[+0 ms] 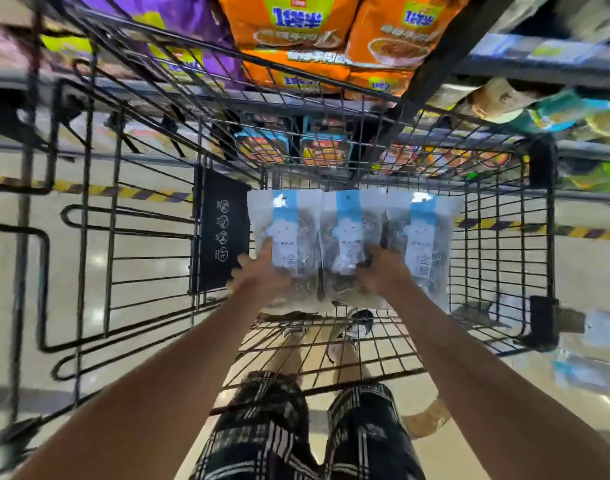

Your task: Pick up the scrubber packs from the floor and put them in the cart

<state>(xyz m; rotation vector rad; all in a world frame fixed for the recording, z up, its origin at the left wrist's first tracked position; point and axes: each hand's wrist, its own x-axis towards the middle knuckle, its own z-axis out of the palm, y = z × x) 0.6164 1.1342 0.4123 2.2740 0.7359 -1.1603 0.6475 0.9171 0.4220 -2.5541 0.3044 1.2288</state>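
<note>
Both hands are holding three scrubber packs (352, 237) side by side over the wire cart (497, 237). The left hand (258, 275) is gripping the leftmost pack's lower edge, index finger extended up its label, while the right hand (383, 271) is clutching the lower middle.

A shop is shown here, the kind where food is sold. A black wire cart (497, 237) on wheels is seen, like the ones pushed around in a big store. Shelves (525, 60) are packed with many of the same things: orange bags (296, 26), purple bags (179, 19) and small boxes (326, 147) lower down. The shiny floor (151, 271) is marked with yellow and black striped tape (99, 190). Scrubber packs (352, 233) in matching wrappers are seen in the cart.
</note>
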